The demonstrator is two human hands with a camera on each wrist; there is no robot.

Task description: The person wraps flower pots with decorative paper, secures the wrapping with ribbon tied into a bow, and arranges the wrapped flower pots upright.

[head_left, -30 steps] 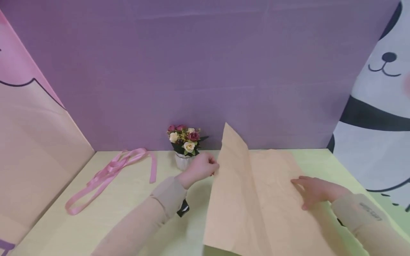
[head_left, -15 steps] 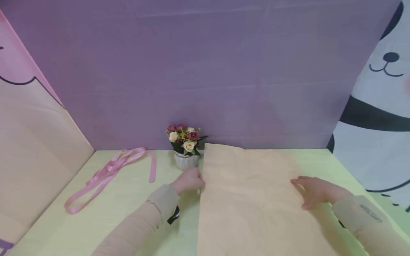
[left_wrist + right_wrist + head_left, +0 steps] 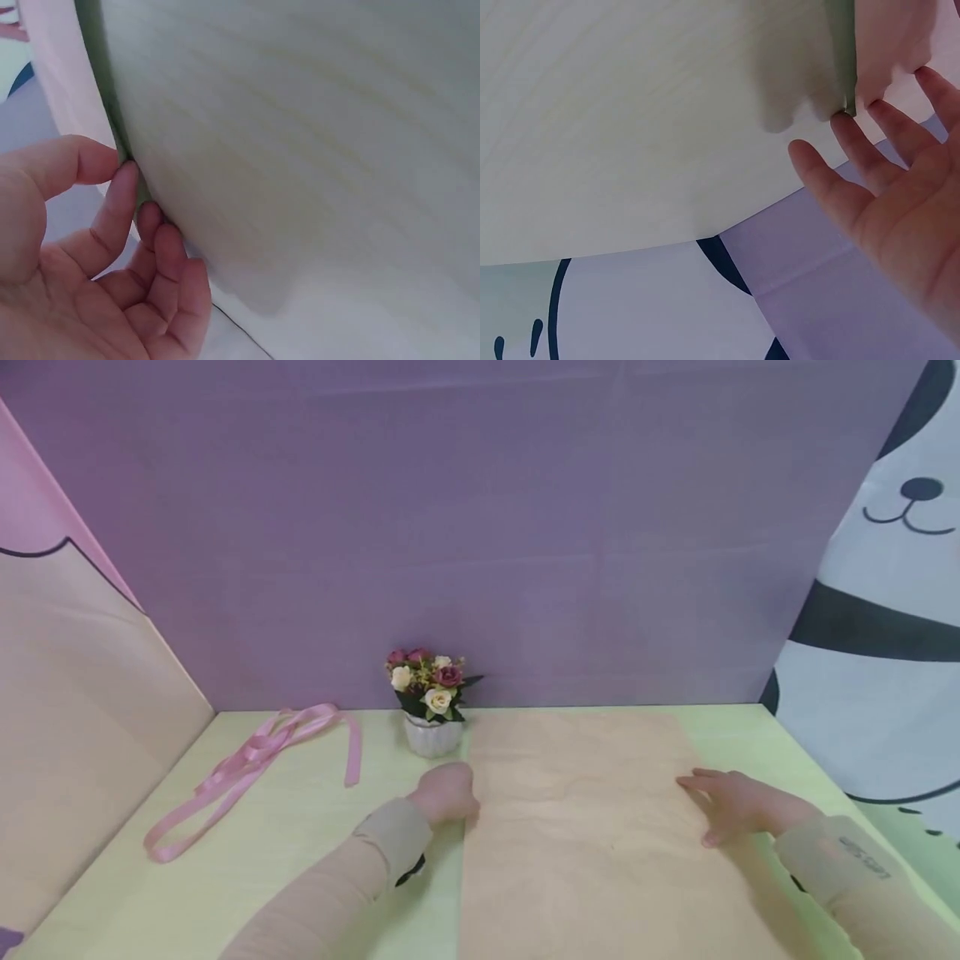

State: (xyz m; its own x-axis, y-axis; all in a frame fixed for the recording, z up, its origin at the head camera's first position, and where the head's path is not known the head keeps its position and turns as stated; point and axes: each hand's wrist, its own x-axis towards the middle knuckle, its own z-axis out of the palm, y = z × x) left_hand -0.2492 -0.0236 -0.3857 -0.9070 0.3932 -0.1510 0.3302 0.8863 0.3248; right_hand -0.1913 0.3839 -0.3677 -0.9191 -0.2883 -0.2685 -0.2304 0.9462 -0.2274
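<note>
A large sheet of tan paper (image 3: 577, 827), slightly wrinkled, lies flat on the table, its near end cut off by the head view. At its left edge my left hand (image 3: 444, 792) pinches the paper; thumb and index fingertip meet on that edge in the left wrist view, the other fingers curled. Across the sheet, my right hand (image 3: 738, 803) rests its spread fingertips on the right edge. The fingers (image 3: 866, 150) look nearly straight in the right wrist view. Just beyond my left hand stands a white pot (image 3: 432, 735) of artificial roses (image 3: 435, 683).
On the left of the pale green table (image 3: 300, 852) lies a loosely looped pink ribbon (image 3: 255, 756). A purple backdrop (image 3: 480, 527) rises behind the table. Printed side panels flank it, the right one showing a panda (image 3: 885, 685).
The paper's left side, folded up earlier, has come down flat on the table. My left hand has moved down and slightly left with that edge. My right hand has stayed at the right edge.
</note>
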